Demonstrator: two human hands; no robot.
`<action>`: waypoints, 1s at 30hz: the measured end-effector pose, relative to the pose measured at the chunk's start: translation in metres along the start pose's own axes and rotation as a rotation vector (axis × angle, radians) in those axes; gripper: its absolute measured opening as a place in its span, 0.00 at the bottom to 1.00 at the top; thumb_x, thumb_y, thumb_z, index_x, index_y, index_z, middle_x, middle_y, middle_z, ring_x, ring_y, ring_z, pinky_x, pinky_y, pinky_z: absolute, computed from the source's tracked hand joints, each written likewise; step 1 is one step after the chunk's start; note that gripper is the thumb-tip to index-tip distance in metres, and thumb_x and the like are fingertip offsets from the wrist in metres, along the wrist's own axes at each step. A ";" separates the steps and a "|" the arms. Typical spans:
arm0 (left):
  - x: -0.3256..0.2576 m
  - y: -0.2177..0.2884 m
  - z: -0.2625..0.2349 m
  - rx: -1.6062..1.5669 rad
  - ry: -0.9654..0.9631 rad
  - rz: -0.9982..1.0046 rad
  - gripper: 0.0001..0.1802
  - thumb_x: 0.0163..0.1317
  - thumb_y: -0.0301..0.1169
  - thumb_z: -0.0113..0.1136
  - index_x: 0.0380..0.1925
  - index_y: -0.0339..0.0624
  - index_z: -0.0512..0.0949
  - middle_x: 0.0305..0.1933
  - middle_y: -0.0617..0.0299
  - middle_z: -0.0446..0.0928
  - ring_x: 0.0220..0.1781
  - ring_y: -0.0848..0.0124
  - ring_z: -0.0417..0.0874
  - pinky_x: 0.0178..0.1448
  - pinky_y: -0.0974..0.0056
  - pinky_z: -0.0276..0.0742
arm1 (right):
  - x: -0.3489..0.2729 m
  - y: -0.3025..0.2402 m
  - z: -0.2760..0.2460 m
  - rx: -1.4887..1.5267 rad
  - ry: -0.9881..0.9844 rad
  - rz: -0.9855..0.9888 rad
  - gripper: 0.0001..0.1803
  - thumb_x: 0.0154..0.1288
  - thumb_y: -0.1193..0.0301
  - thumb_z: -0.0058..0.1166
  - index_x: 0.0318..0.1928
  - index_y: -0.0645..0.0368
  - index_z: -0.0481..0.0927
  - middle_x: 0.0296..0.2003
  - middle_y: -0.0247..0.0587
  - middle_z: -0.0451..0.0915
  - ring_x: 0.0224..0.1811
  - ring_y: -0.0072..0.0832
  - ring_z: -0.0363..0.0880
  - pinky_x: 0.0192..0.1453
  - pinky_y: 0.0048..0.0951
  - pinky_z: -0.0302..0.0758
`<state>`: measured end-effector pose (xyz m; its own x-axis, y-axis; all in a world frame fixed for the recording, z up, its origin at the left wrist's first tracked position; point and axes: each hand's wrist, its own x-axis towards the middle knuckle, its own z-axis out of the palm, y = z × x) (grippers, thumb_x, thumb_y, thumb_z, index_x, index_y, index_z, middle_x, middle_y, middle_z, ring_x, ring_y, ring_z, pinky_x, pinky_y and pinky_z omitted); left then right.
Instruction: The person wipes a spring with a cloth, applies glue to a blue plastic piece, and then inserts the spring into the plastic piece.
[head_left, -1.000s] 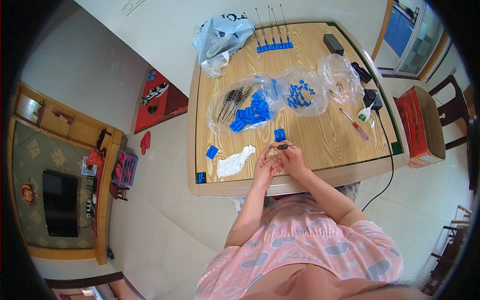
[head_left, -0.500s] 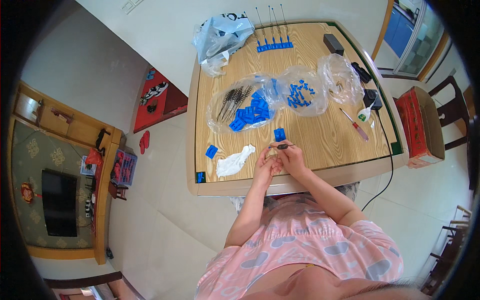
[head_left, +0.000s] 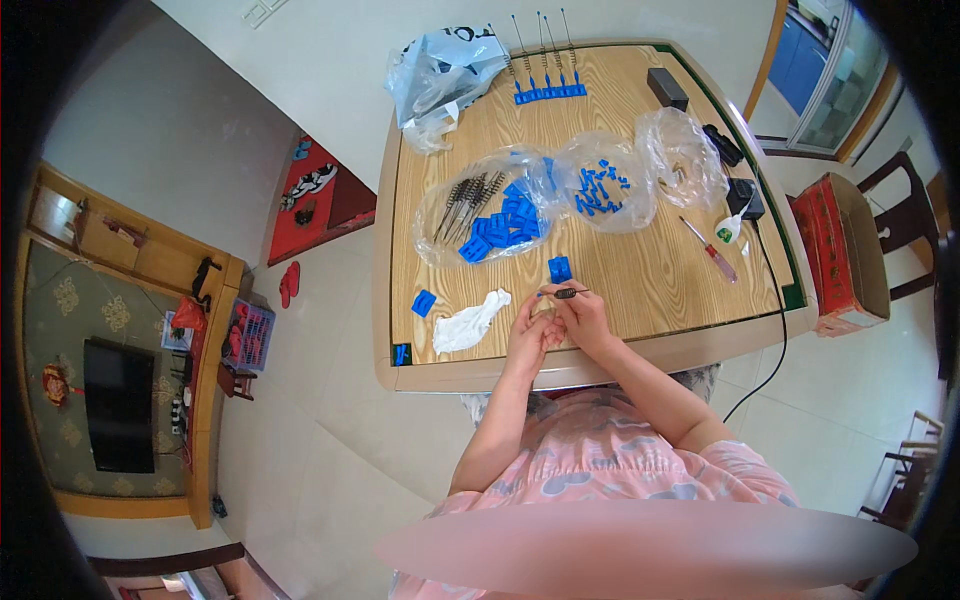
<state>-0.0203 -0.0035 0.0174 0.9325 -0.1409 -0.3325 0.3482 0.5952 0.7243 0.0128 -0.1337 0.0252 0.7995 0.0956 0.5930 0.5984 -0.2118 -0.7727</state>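
Observation:
My left hand (head_left: 528, 336) and my right hand (head_left: 583, 316) meet over the near edge of the wooden table (head_left: 640, 270). Between the fingers of both is a thin dark brush on a wire stem (head_left: 562, 293), held roughly level. A single blue plastic block (head_left: 559, 268) lies just beyond the hands. Farther back, an open clear bag (head_left: 480, 205) holds several dark brushes and blue blocks, and a second clear bag (head_left: 600, 185) holds small blue pieces. At the far edge a row of brushes stands upright in blue bases (head_left: 548, 92).
A white crumpled glove or cloth (head_left: 470, 322) and a blue block (head_left: 423, 302) lie to the left of my hands. A red-handled screwdriver (head_left: 708, 250), a small glue bottle (head_left: 730, 230), a third clear bag (head_left: 682, 155), black boxes and a cable sit at the right. A red box (head_left: 835, 250) stands beside the table.

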 end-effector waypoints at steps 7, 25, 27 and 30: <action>0.000 0.000 0.002 -0.004 0.011 0.001 0.25 0.66 0.23 0.49 0.62 0.43 0.58 0.34 0.59 0.77 0.29 0.74 0.78 0.31 0.71 0.74 | 0.000 0.000 -0.001 0.012 -0.008 0.014 0.11 0.60 0.81 0.51 0.43 0.60 0.82 0.30 0.43 0.77 0.27 0.35 0.78 0.29 0.31 0.74; 0.002 -0.003 -0.005 0.000 -0.020 0.001 0.30 0.66 0.24 0.50 0.66 0.42 0.52 0.35 0.57 0.77 0.31 0.70 0.80 0.34 0.69 0.75 | 0.001 -0.004 -0.002 -0.010 -0.027 0.010 0.12 0.60 0.82 0.51 0.43 0.61 0.81 0.32 0.44 0.78 0.31 0.38 0.79 0.33 0.32 0.75; 0.002 -0.003 -0.005 -0.005 -0.020 0.000 0.30 0.66 0.24 0.50 0.66 0.42 0.52 0.35 0.57 0.77 0.32 0.70 0.80 0.34 0.69 0.75 | 0.001 -0.001 -0.001 -0.006 -0.023 -0.001 0.12 0.59 0.82 0.50 0.43 0.61 0.81 0.32 0.43 0.78 0.30 0.38 0.79 0.33 0.32 0.75; 0.003 -0.003 -0.005 -0.009 -0.018 0.000 0.30 0.66 0.23 0.50 0.66 0.42 0.52 0.35 0.57 0.77 0.31 0.70 0.80 0.34 0.69 0.75 | 0.000 0.001 -0.002 -0.009 -0.021 -0.010 0.13 0.59 0.82 0.50 0.43 0.60 0.81 0.32 0.43 0.78 0.30 0.37 0.79 0.33 0.32 0.75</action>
<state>-0.0191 -0.0019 0.0116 0.9339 -0.1552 -0.3219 0.3478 0.6018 0.7189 0.0133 -0.1355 0.0248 0.7946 0.1185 0.5954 0.6058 -0.2198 -0.7647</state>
